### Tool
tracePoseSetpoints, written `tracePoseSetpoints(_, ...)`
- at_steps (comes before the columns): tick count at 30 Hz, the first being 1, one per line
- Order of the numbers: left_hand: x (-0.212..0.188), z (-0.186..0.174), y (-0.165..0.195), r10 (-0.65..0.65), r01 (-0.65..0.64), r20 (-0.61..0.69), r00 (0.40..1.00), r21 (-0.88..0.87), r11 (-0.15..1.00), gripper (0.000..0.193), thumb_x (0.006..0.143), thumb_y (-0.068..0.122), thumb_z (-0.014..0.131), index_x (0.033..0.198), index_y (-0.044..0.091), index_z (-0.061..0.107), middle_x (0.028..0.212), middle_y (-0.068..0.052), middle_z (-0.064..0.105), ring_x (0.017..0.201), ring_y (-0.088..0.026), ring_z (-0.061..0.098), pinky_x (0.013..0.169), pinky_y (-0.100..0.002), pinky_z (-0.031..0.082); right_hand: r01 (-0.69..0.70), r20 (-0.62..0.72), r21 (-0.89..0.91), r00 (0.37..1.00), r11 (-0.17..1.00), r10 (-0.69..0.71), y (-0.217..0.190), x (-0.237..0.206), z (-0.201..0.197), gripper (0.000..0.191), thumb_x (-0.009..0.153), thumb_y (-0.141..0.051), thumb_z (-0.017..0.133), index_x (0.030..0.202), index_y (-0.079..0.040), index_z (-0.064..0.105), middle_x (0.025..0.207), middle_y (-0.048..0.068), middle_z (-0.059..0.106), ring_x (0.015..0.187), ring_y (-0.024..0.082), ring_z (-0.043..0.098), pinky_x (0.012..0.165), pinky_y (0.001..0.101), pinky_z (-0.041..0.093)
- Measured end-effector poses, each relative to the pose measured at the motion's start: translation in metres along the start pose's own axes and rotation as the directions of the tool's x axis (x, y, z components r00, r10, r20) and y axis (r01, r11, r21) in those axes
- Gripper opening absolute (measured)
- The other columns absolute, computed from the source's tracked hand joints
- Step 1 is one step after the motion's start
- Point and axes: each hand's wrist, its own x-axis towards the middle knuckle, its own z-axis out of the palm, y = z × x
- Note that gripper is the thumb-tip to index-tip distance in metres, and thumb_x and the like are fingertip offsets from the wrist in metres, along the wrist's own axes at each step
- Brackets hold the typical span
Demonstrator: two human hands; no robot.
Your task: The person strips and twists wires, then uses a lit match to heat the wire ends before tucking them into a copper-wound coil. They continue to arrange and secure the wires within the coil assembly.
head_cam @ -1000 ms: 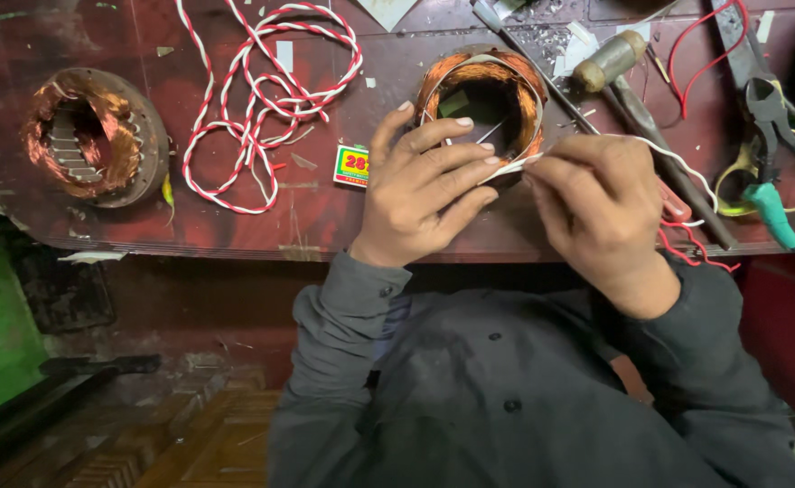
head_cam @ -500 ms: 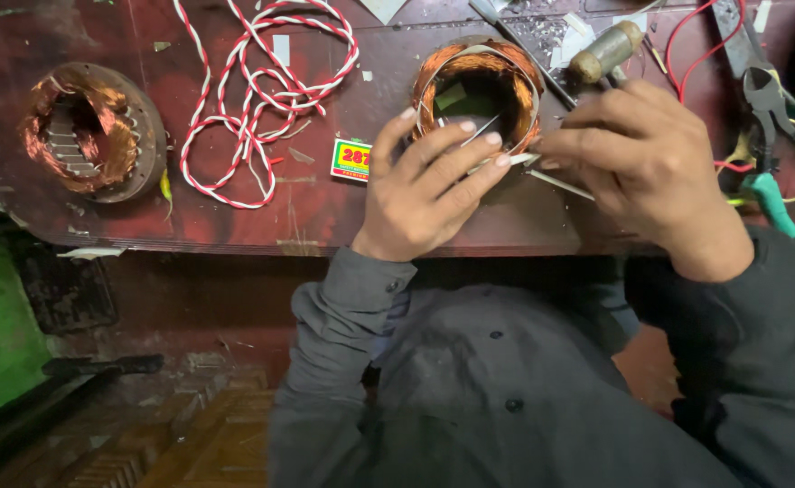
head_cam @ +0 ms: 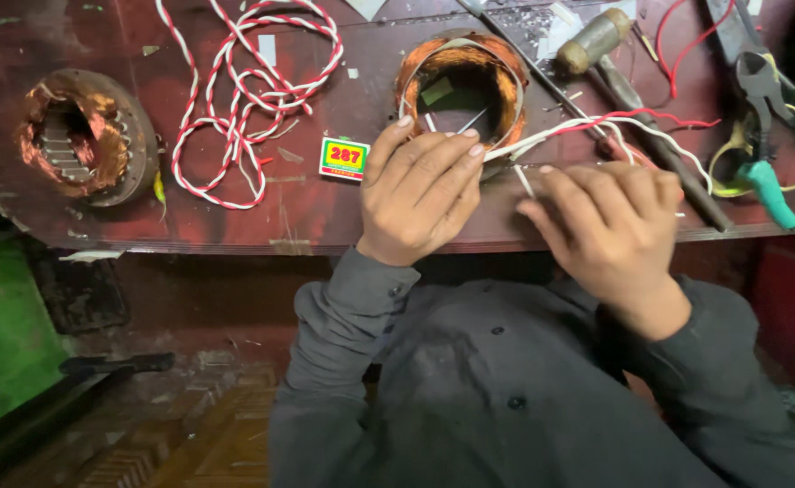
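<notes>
Near the surface's (head_cam: 235, 230) front edge, the left hand (head_cam: 420, 194) steadies the stator (head_cam: 461, 86), fingers spread on its rim. The right hand (head_cam: 610, 226) seemingly pinches a white sleeve (head_cam: 525, 181), keeping the leads (head_cam: 596, 126) taut.

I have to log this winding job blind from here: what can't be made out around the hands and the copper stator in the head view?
- Near rim of the stator: covered by the left hand.
- Thin white strip at the right hand: its lower end is hidden under the fingers; grip unclear.
- Pliers and mallet: cut off by the top edge.
- Second stator: slot detail too small.
</notes>
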Motion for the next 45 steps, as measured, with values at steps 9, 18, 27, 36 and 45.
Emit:
tracePoseSetpoints(9,-0.003,0.003,0.016,-0.131,0.128,-0.065,0.989,-0.049,0.991,0.02,0.089,0.001,0.081,0.108,0.004,0.074,0.115,-0.006,0.072,0.104,-0.023,0.07,0.112,-0.041,0.045,-0.299,0.038,0.535,0.943,0.79,0.332,-0.022,-0.014,0.003,0.014,0.097,-0.001,0.077,0.109,-0.004,0.07,0.098,0.007,0.068,0.08,0.02,0.063,0.072,0.0301,0.049)
tracePoseSetpoints(18,-0.008,-0.004,0.017,-0.165,0.16,-0.045,0.985,-0.098,0.982,0.022,0.09,0.002,0.079,0.112,0.003,0.074,0.117,-0.006,0.072,0.108,-0.023,0.07,0.114,-0.043,0.045,-0.336,-0.09,0.467,0.902,0.818,0.422,-0.053,-0.003,0.02,0.018,0.097,0.003,0.076,0.114,-0.002,0.07,0.102,0.01,0.069,0.079,0.021,0.063,0.063,0.0286,0.049)
tracePoseSetpoints(27,-0.012,-0.009,0.01,-0.144,0.142,-0.014,0.989,-0.083,0.986,0.021,0.093,0.008,0.08,0.113,0.006,0.075,0.118,-0.004,0.071,0.109,-0.022,0.068,0.114,-0.042,0.043,-0.299,-0.009,0.446,0.941,0.843,0.339,-0.068,0.009,0.017,0.027,0.093,-0.001,0.079,0.117,0.0,0.067,0.106,0.012,0.067,0.084,0.025,0.067,0.073,0.034,0.054)
tracePoseSetpoints(36,-0.009,-0.011,0.006,-0.154,0.156,0.024,0.988,-0.092,0.983,0.024,0.092,0.009,0.08,0.115,0.01,0.075,0.121,-0.002,0.07,0.111,-0.02,0.067,0.118,-0.044,0.039,-0.229,0.045,0.483,0.97,0.845,0.237,-0.024,0.023,0.012,0.021,0.095,-0.003,0.083,0.111,-0.004,0.071,0.106,0.008,0.07,0.085,0.022,0.067,0.073,0.0314,0.052)
tracePoseSetpoints(45,-0.002,-0.005,0.007,-0.137,0.137,0.008,0.991,-0.02,0.99,0.023,0.091,0.011,0.083,0.113,0.011,0.075,0.118,0.0,0.07,0.108,-0.02,0.067,0.117,-0.044,0.038,-0.194,-0.073,0.401,0.967,0.895,0.242,-0.016,0.047,0.005,0.027,0.086,-0.008,0.089,0.104,-0.004,0.069,0.097,0.011,0.065,0.09,0.028,0.061,0.08,0.0376,0.048)
